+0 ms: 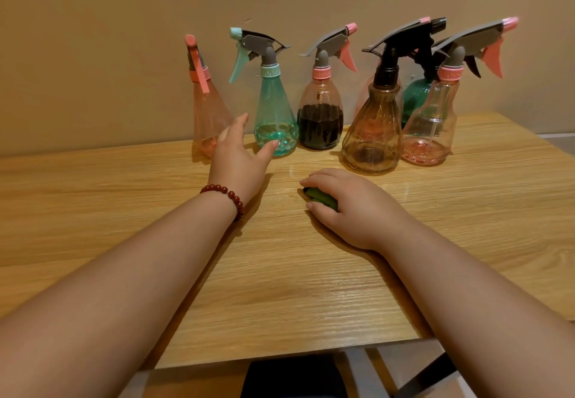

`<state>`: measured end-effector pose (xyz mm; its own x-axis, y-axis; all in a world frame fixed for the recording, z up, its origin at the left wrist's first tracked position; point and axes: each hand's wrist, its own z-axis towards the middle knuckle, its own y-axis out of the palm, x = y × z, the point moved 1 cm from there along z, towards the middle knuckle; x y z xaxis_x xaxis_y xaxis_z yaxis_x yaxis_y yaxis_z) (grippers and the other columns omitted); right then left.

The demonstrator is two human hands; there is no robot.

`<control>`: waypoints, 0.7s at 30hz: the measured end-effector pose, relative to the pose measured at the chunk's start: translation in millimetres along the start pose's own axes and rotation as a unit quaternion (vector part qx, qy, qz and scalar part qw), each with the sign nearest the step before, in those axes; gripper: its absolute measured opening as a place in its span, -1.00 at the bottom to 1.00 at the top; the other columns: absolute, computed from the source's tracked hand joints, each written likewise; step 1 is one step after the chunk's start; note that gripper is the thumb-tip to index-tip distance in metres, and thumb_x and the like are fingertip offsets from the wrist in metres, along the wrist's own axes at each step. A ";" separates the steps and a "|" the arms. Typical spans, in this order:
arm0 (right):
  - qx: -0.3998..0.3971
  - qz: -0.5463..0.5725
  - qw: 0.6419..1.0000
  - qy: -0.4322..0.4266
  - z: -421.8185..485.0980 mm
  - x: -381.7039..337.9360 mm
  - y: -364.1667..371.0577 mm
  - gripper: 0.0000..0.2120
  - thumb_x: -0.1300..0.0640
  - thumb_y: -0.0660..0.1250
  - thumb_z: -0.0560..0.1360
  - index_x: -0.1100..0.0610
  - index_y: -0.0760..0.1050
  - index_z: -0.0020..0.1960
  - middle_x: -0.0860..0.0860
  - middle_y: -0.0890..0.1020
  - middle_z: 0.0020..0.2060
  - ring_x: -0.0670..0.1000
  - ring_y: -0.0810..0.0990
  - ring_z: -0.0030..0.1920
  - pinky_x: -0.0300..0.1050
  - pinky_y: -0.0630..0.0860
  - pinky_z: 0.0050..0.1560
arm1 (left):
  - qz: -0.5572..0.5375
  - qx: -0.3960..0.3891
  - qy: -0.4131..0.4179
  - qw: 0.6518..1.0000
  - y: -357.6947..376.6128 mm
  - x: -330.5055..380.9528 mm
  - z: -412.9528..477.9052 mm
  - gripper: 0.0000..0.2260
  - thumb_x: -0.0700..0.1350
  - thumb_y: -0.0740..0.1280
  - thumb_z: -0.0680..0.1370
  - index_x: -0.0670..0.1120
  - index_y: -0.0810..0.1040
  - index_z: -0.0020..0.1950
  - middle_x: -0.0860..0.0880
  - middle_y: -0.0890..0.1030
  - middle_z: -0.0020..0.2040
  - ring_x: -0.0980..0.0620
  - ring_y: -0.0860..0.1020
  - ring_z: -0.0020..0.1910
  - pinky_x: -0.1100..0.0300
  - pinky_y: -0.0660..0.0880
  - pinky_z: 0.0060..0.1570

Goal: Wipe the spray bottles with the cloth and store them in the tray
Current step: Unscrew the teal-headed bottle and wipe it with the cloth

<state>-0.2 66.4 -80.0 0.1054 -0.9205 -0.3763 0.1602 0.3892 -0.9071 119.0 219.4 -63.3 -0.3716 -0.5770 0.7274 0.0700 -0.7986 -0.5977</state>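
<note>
A plain beige wall is filling the top of our view. Below it a pale wood-grain worktop is stretching from side to side, and our two bare forearms are lying over its near half.

Along the back of the worktop, close to the wall, the spray bottles are standing upright. From the left we are seeing:
- a pink cone bottle with a pink trigger
- a teal bottle with a little liquid in its base
- a pink bottle about half full of dark liquid
- an amber ribbed bottle with a black spray head, standing a little nearer to us
- a clear pink bottle at the right end

A dark green bottle is showing behind, between the last two.

Our left hand is hovering just in front of the pink cone bottle and the teal bottle. Its fingers are straight and spread, and it is holding nothing. The thumb tip is overlapping the teal bottle's base, and we cannot tell whether it is touching.

Our right hand is resting on the worktop near the middle, in front of the amber ribbed bottle and apart from it. Its fingers are curling round a bunched green cloth, and only a small part of the cloth is showing between thumb and fingers.

A red bead bracelet is circling our left wrist.
</note>
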 end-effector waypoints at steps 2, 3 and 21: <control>0.002 -0.003 1.000 0.002 -0.4 -1.5 -0.1 -0.61 -0.06 0.23 0.58 -0.10 0.38 0.41 -0.18 0.43 0.34 -0.11 0.39 0.32 -0.11 0.42 0.26 | -0.002 -0.004 -0.004 1.000 -6.5 -3.3 -3.1 -0.37 0.06 0.40 0.55 0.00 0.24 0.55 -0.07 0.32 0.50 -0.02 0.37 0.43 0.03 0.36 0.41; 0.002 -0.005 1.000 0.003 -0.3 -2.4 0.2 -0.61 -0.06 0.23 0.58 -0.10 0.38 0.41 -0.18 0.43 0.34 -0.11 0.39 0.32 -0.11 0.42 0.26 | -0.001 -0.009 -0.008 1.000 -8.5 -4.0 -3.1 -0.37 0.05 0.40 0.55 0.00 0.23 0.56 -0.07 0.31 0.50 -0.02 0.37 0.43 0.01 0.36 0.42; -0.006 0.003 1.000 0.010 -1.8 -2.4 -1.3 -0.61 -0.06 0.23 0.59 -0.09 0.38 0.41 -0.17 0.43 0.35 -0.09 0.39 0.33 -0.12 0.40 0.27 | 0.062 -0.020 -0.036 0.997 15.3 16.2 26.5 -0.35 0.13 0.40 0.53 -0.14 0.26 0.49 -0.16 0.33 0.42 -0.12 0.37 0.39 0.05 0.38 0.31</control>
<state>-2.4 68.1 -78.3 0.0866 -0.9187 -0.3853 0.1474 0.3943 -0.9071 138.6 193.3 -51.8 -0.2942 -0.6829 0.6686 0.0733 -0.7137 -0.6966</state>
